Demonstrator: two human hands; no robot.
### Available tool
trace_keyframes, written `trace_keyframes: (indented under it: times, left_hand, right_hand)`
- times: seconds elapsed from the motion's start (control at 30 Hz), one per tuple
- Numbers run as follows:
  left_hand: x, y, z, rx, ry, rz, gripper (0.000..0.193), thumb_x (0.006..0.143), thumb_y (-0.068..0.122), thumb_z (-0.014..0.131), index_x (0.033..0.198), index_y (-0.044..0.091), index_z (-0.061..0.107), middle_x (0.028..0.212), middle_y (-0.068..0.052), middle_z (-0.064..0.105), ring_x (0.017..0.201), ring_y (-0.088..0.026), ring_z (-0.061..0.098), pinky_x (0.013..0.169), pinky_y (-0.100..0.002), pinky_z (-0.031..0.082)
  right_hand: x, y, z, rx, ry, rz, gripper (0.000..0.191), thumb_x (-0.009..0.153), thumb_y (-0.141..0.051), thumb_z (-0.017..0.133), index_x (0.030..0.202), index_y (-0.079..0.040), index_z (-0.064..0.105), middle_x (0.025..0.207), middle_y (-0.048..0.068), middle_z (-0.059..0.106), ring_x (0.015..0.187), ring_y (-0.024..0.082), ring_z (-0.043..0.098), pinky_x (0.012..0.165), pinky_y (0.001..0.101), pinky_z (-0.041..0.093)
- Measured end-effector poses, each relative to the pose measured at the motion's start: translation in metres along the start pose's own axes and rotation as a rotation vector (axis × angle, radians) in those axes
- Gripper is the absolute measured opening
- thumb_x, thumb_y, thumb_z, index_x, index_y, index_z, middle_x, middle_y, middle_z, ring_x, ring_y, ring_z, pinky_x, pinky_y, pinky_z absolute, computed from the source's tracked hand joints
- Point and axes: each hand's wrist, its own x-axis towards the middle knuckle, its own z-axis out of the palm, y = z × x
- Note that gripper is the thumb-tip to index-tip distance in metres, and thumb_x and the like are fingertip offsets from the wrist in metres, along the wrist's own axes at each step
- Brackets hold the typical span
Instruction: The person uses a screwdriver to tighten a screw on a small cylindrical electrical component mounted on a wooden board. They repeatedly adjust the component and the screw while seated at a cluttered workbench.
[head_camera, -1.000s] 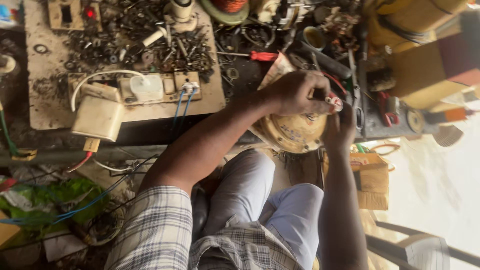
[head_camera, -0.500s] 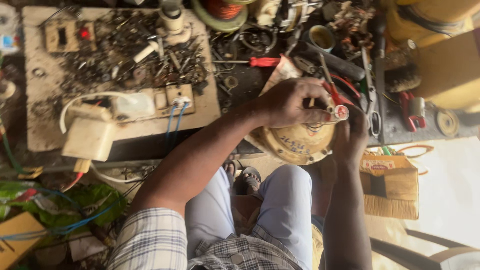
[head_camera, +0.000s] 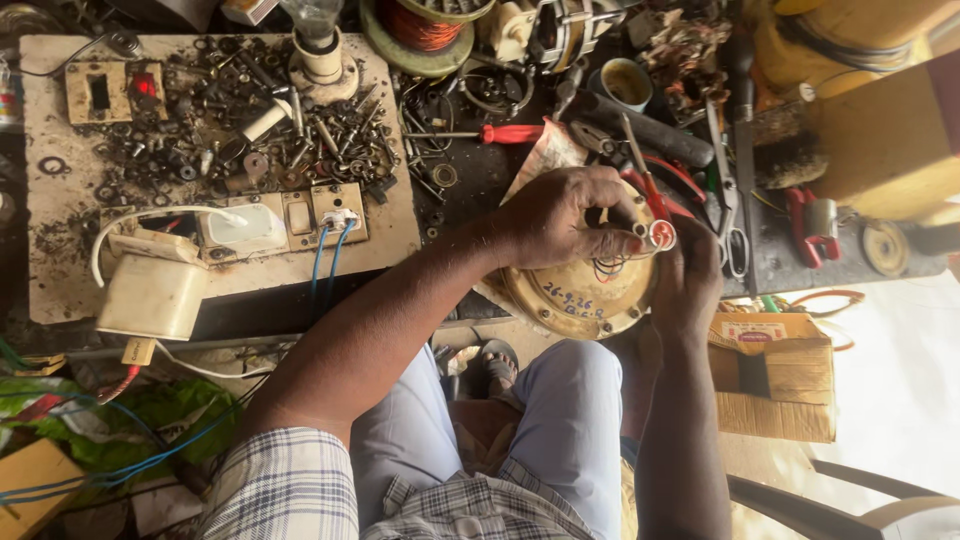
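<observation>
A round, yellowish motor housing (head_camera: 575, 300) lies at the near edge of the workbench, above my knees, with thin dark wires coming out of its top. My left hand (head_camera: 570, 215) lies over the housing, its fingertips pinching the wire ends at a small red ring (head_camera: 661, 235). My right hand (head_camera: 690, 280) comes up from below on the right, and its fingers meet the same wires and ring. Red-handled pliers (head_camera: 655, 195) lie just behind my fingertips.
A dirty white board (head_camera: 60, 250) at the left carries loose screws and washers (head_camera: 250, 120), switches, a socket (head_camera: 300, 215) and a bulb holder (head_camera: 318, 50). A red-handled screwdriver (head_camera: 500, 133), scissors (head_camera: 730, 215), a copper wire spool (head_camera: 420, 25) and a cardboard box (head_camera: 775, 375) crowd the bench.
Both hands stay together at the wires on the motor housing, fingers shifting slightly. The view has drifted, so the bench sits lower in the picture.
</observation>
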Motion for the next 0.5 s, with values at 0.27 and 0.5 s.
trace_keyframes:
  times: [0.27, 0.5]
  left_hand:
    - [-0.002, -0.02, 0.011, 0.095, -0.024, 0.018, 0.033, 0.091, 0.043, 0.081, 0.104, 0.013, 0.077, 0.098, -0.002, 0.07, 0.093, -0.014, 0.071, 0.084, -0.032, 0.058]
    - [-0.008, -0.022, 0.014, 0.247, 0.158, 0.214, 0.038, 0.089, 0.047, 0.08, 0.105, 0.013, 0.074, 0.114, -0.013, 0.068, 0.108, -0.03, 0.068, 0.094, -0.04, 0.056]
  right_hand:
    - [-0.004, 0.029, 0.001, 0.005, -0.001, -0.077, 0.023, 0.111, -0.008, 0.057, 0.13, 0.001, 0.061, 0.124, 0.015, 0.069, 0.115, 0.02, 0.064, 0.104, 0.0337, 0.05]
    - [-0.004, 0.024, 0.007, 0.153, -0.007, -0.09, 0.021, 0.12, -0.014, 0.059, 0.13, 0.005, 0.06, 0.128, 0.017, 0.067, 0.116, 0.023, 0.066, 0.105, 0.0361, 0.054]
